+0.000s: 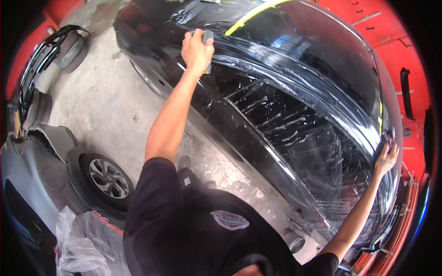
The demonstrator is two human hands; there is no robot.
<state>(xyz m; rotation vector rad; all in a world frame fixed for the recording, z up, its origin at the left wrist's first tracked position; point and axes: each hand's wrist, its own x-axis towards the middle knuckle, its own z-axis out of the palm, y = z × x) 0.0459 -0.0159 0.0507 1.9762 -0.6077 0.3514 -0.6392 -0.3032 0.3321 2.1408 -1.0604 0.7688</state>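
Note:
A black car body (276,50) with a wet sheen and white splashes fills the middle and right of the view. My left hand (197,53) is closed round a small grey-blue flat pad (208,36), held against the car beside the front of its side window; the pad's exact kind does not show. Far to the right, my right hand (386,158) grips a crumpled dark purplish cloth (389,135) near the rear edge of the roof. Clear plastic film (299,142), streaked with drops, covers the side window. A yellow-green tape strip (248,17) runs across the front glass edge.
Behind me on the left stands a grey car (60,170) with a silver-spoked wheel (109,178), plastic sheeting (83,244) beside it. Loose tires (71,50) and black trim lie by the red wall. Concrete floor (101,101) separates the cars. Red rails (400,230) stand at right.

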